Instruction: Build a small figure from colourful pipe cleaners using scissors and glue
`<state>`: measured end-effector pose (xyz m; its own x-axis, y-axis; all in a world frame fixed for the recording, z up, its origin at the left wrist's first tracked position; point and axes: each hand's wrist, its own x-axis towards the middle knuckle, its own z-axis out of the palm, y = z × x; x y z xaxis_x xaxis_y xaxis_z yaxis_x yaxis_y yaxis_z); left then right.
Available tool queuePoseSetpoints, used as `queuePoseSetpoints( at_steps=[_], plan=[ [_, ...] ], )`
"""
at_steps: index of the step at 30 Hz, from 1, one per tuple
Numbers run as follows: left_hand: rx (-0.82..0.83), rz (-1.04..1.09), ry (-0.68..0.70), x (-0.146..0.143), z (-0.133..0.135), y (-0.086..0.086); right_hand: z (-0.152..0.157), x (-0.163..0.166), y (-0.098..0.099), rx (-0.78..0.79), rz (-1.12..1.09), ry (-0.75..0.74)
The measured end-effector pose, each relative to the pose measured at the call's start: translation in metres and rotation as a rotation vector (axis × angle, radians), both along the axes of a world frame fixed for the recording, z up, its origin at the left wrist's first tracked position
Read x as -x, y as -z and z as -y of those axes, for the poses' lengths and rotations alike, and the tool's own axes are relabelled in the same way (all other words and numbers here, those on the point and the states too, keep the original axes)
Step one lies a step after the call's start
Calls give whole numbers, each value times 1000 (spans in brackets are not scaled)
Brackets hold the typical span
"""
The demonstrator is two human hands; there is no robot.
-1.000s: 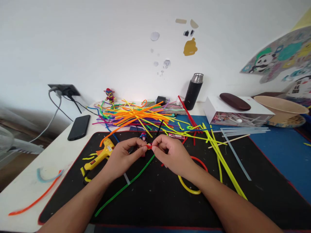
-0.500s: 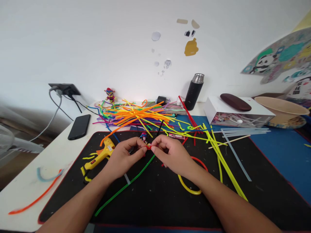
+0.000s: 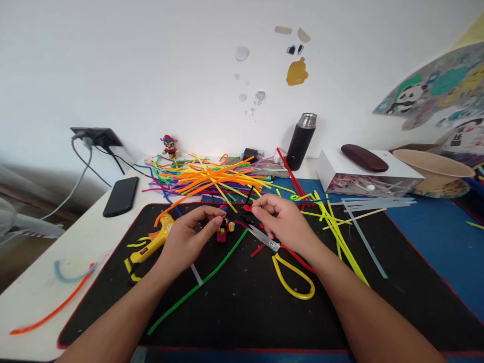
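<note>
My right hand (image 3: 282, 219) pinches a small red pipe-cleaner piece (image 3: 247, 207) between thumb and index finger, above the black mat. My left hand (image 3: 192, 234) is apart from it, its thumb and index fingertips slightly parted with nothing visible between them. Just beyond those fingertips is a small figure (image 3: 222, 234) with dark red, blue and yellow parts, partly hidden by the hand. Scissors (image 3: 293, 282) with yellow and red handles lie below my right hand, blades pointing left. A green pipe cleaner (image 3: 200, 285) runs diagonally across the mat between my forearms.
A yellow glue gun (image 3: 153, 244) lies left of my left hand. Behind is a heap of coloured pipe cleaners (image 3: 215, 176), with a black thermos (image 3: 301, 141) and a white box (image 3: 328, 171) to the right. A phone (image 3: 121, 196) is at left.
My hands have moved apart; they met at the red piece before. It is now in my right hand, which shifted right and up. The figure and scissor blades are more exposed.
</note>
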<state>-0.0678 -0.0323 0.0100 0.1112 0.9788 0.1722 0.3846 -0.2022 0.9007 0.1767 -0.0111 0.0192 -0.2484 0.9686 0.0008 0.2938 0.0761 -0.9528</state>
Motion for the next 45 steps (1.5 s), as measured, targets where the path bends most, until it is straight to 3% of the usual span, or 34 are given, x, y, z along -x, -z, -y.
queuePoseSetpoints(
  at_steps=[7,17,31,38,45],
  plan=[
    [-130,-188,-20,-2,0,2,-17,-25,6,-57,425,-5],
    [-152,-212,-15,0,-2,3,-24,-30,14,-113,785,-67],
    [-155,-209,13,1,-1,7,-22,-30,9,-120,941,-60],
    [-180,-245,42,1,-1,8,-24,-29,8,-115,942,18],
    [-143,-261,70,-1,-1,7,-23,-28,8,-100,848,-44]
  ],
)
